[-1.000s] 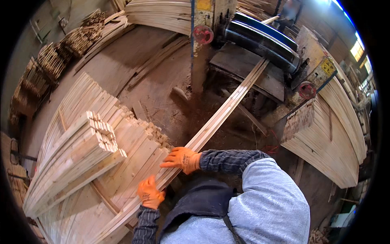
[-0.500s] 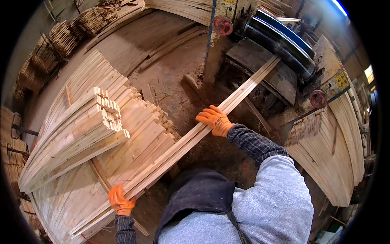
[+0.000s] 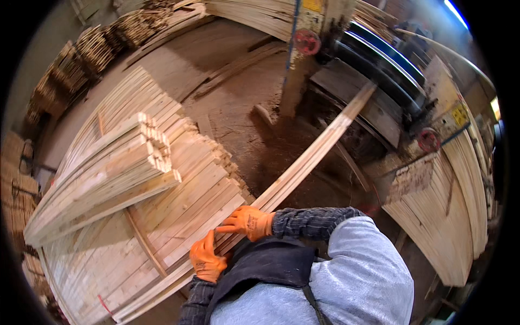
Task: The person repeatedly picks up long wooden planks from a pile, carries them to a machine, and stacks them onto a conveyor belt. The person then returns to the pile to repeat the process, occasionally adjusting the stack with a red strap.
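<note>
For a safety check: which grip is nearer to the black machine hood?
Right. The right grip is on the wooden strips leading to the black hood; the left grip is farther back.

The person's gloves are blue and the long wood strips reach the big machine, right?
Not quite: the gloves on the left hand and right hand are orange, not blue, as the head view shows. The long wood strips do reach the big machine.

Orange gloves [image 3: 253, 223] (dark striped sleeves [image 3: 309, 222])
</note>
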A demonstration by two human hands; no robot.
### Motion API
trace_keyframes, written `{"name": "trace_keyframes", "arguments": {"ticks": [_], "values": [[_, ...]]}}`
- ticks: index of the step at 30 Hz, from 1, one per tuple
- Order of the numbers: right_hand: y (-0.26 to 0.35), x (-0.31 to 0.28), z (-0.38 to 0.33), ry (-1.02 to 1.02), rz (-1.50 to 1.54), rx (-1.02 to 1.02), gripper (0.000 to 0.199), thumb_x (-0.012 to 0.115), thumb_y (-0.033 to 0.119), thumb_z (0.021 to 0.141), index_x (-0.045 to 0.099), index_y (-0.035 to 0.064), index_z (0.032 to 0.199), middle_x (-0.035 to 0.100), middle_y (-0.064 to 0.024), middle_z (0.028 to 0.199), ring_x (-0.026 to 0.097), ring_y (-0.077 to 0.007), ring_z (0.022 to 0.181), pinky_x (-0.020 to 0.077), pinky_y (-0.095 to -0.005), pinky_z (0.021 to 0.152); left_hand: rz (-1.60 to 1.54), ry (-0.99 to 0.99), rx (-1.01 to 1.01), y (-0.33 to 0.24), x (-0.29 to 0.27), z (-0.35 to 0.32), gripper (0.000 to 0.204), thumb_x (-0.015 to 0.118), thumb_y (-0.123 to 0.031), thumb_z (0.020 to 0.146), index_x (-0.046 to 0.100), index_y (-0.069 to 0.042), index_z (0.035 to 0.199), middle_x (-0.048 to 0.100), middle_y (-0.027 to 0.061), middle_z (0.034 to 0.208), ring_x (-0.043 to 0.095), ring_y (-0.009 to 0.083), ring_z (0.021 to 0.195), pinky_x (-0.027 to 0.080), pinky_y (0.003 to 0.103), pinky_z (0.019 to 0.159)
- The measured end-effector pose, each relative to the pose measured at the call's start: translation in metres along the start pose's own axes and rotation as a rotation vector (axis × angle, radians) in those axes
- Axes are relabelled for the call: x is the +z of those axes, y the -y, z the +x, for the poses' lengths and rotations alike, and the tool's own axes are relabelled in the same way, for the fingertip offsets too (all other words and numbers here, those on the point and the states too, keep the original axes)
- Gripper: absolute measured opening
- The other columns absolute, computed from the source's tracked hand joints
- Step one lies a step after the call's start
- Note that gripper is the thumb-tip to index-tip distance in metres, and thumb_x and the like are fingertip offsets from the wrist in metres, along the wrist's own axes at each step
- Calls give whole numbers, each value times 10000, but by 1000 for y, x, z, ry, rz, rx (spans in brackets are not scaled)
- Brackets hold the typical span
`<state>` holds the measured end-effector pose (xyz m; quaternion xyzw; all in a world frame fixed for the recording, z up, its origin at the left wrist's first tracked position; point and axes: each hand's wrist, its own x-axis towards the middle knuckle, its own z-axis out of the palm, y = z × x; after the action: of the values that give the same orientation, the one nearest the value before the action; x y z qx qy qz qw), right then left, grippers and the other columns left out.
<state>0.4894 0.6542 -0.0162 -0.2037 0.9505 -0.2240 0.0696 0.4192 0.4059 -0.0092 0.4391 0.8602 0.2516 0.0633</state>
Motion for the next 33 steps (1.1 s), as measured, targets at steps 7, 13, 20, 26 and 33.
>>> {"name": "trace_keyframes", "arguments": {"ticks": [7, 13, 20, 26, 33], "values": [[-51, -29, -55, 37, -122, 183, 895, 749, 23, 703, 483, 157, 1547, 641, -139, 1409, 607, -334, 1294, 446, -471, 1127, 370, 33, -83, 124, -93, -110, 896, 959, -369, 522, 645, -35, 1291, 710, 155, 1134, 652, 364, 1003, 502, 494, 924], [-76, -52, -81, 176, -315, 374, 953, 790, 94, 708, 446, 244, 1584, 640, -89, 1397, 604, -341, 1268, 410, -474, 1153, 342, 18, -117, 134, -96, -126, 831, 937, -338, 570, 643, -16, 1276, 717, 164, 1112, 669, 364, 1009, 515, 486, 899], [-52, -52, -44, 217, -229, 238, 972, 799, 131, 705, 428, 227, 1598, 643, -118, 1391, 611, -342, 1283, 440, -478, 1124, 161, -18, -70, 74, -42, -61, 757, 893, -288, 623, 645, -6, 1280, 722, 190, 1088, 692, 389, 964, 535, 491, 850], [7, -10, 20, 149, -78, 22, 985, 779, 138, 678, 423, 199, 1594, 639, -123, 1381, 641, -333, 1229, 501, -462, 1045, 40, 71, 9, 31, -28, -21, 861, 898, -203, 600, 589, 6, 1376, 720, 216, 1139, 695, 401, 1014, 545, 491, 886], [45, 20, 58, 55, -122, 7, 970, 788, 149, 706, 407, 185, 1597, 618, -102, 1389, 629, -323, 1233, 479, -453, 1066, 54, 102, -53, 61, -53, -44, 906, 933, -221, 592, 582, 26, 1390, 729, 228, 1118, 707, 406, 1012, 567, 468, 882]]}}
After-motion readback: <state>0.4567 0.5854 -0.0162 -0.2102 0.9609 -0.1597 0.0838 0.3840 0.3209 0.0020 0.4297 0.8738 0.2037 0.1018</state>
